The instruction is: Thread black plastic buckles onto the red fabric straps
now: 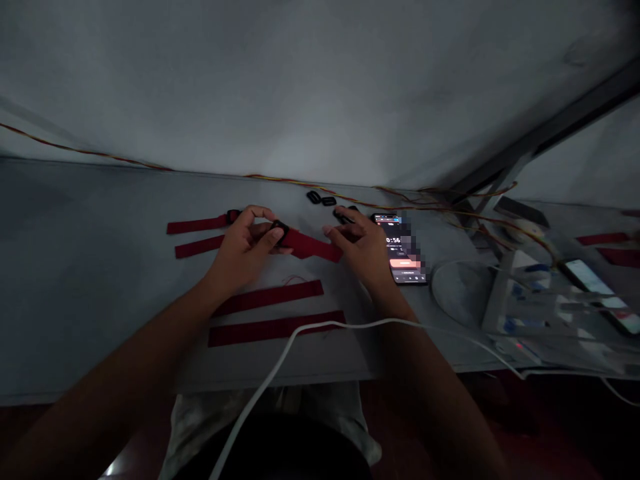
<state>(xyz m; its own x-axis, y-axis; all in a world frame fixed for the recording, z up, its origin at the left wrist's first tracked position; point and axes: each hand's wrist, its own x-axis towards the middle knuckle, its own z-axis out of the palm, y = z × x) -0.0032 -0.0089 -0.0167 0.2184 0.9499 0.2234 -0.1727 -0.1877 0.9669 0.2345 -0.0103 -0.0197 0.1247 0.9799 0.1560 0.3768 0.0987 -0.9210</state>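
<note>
Left grip [247,243]: pinching black buckle [279,230] on red strap [313,247], frame centre.
Right grip [357,243]: fingers spread, pressing strap end.
Strap: probably light, floppy; hold near buckle.

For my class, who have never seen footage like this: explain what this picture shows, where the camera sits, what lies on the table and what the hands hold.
There is one picture, taken by a camera worn on a person's head, looking down at their own bare hands; no machine is involved. The left hand pinches a small black buckle on a red strap. The right hand rests its fingers on the strap's other end. On the grey table lie two loose red strips, another red strap with a buckle, spare black buckles, a lit phone and a white cable. The room is dim, so fine detail is hard to see.
</note>
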